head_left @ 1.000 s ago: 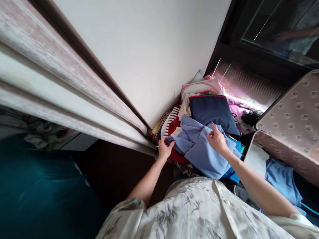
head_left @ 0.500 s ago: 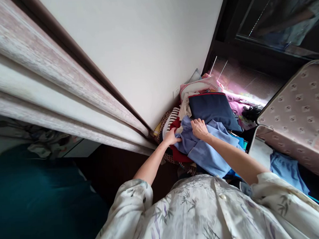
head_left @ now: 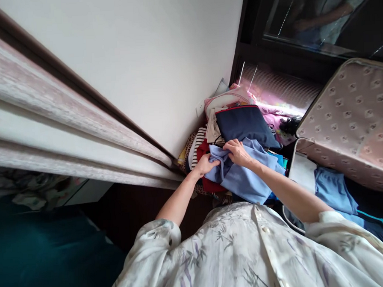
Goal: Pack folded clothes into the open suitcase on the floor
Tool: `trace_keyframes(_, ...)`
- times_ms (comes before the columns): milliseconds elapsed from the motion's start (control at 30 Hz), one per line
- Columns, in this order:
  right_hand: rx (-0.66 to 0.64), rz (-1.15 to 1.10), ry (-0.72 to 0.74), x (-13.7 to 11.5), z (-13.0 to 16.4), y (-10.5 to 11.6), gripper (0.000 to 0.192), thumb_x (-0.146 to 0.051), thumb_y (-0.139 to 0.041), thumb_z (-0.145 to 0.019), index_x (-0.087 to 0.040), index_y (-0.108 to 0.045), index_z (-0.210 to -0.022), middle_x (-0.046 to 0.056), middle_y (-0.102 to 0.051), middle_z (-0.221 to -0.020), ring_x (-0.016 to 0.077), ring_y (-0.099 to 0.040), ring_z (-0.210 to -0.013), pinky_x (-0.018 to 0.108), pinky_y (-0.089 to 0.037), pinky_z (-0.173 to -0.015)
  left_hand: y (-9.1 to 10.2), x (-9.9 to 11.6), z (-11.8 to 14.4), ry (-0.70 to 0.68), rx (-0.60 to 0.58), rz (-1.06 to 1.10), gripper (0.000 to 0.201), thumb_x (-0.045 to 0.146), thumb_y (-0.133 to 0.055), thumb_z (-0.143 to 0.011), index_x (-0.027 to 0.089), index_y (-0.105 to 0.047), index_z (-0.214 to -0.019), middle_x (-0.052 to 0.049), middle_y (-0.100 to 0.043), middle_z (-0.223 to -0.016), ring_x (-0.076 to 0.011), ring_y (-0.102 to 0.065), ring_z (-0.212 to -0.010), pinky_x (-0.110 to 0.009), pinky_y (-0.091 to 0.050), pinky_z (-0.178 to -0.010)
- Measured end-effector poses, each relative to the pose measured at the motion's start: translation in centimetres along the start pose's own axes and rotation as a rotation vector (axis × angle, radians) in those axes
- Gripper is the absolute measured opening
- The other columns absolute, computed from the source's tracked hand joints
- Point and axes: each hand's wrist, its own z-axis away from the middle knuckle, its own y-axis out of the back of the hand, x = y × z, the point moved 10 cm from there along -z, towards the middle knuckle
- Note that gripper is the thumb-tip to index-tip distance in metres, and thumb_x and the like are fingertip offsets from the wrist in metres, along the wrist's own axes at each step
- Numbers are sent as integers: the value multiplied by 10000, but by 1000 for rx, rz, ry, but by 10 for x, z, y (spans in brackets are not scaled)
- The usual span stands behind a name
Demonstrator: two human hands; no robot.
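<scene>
A light blue garment [head_left: 248, 181] lies crumpled over a heap of clothes, its exact kind unclear. My left hand [head_left: 204, 165] grips its left edge between thumb and fingers. Close by, my right hand [head_left: 238, 153] pinches the upper part of the same cloth. Just beyond the hands rests a dark navy pouch [head_left: 245, 123] with red trim along its top. Striped cloth [head_left: 199, 142] and red cloth [head_left: 213, 185] show beside and under the blue garment.
An open suitcase [head_left: 346, 105] with patterned pink lining stands at right, blue clothing [head_left: 335, 191] inside it. A white wall [head_left: 136, 69] and a pale curtain [head_left: 81, 119] border the left. Behind the heap is a window with blinds [head_left: 281, 83]. Teal fabric [head_left: 49, 253] covers the lower left.
Both hands have drawn closer together on the blue garment, gathering its upper edge between them. The view has shifted slightly, showing more of the suitcase.
</scene>
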Motion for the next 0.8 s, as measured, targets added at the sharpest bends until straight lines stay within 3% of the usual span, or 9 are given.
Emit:
trace_keyframes(67,72,-6,-30,3,9,16,437,-97,-525,-840,-212,-655,-1240,126,-639,-1275,299,-509,-1145,432,-415,-949,2,3,-3,16,36,-76,434,419,-811,-702,126,-724,-1010,-79,-753,-974,-229,-683,-935,-359,-521,-925)
trace_keyframes(167,113,-53,-32,8,29,33,376,-142,-520,-897,-171,-648,-1249,134,-653,-1212,275,-560,-1104,405,-450,-959,8,5,-3,23,72,-79,465,455,-795,-715,120,-729,-1032,-101,-767,-1008,-237,-700,-952,-352,-533,-915)
trace_keyframes(300,-123,-80,133,-11,55,16,490,-19,-493,-836,-160,-642,-1281,115,-629,-1311,211,-615,-1043,304,-481,-863,8,11,0,3,37,-102,557,471,-816,-684,104,-724,-1093,-130,-766,-1100,-262,-698,-1056,-370,-535,-965)
trace_keyframes(400,-206,44,92,-12,64,6,425,14,-456,-850,-164,-696,-1152,102,-663,-1161,167,-596,-827,271,-435,-686,6,23,0,-38,5,-136,574,440,-785,-707,95,-710,-1160,-138,-763,-1145,-270,-699,-1083,-381,-536,-985)
trace_keyframes(467,-172,101,47,-11,70,9,334,-6,-442,-877,-171,-704,-1002,95,-660,-1068,153,-568,-755,263,-399,-627,6,34,0,-80,0,-205,545,398,-747,-736,92,-708,-1185,-135,-763,-1165,-269,-702,-1083,-379,-532,-993)
trace_keyframes(533,-102,77,60,-13,78,19,292,-36,-436,-898,-183,-682,-955,102,-659,-1105,160,-596,-791,257,-418,-639,6,46,2,-120,11,-304,499,358,-712,-759,97,-719,-1185,-121,-769,-1161,-266,-707,-1076,-371,-529,-994)
trace_keyframes(700,98,-220,116,-11,110,41,230,-95,-437,-925,-217,-630,-946,92,-686,-1177,176,-675,-951,290,-519,-815,-4,72,11,-164,-5,-477,423,319,-680,-791,110,-744,-1153,-96,-787,-1108,-257,-725,-1026,-335,-546,-932)
trace_keyframes(800,204,-365,46,-3,121,46,205,-108,-448,-899,-228,-611,-934,67,-712,-1056,160,-677,-851,274,-529,-727,-18,94,16,-208,-33,-565,382,312,-673,-807,123,-752,-1129,-85,-789,-1089,-246,-729,-994,-314,-548,-899)
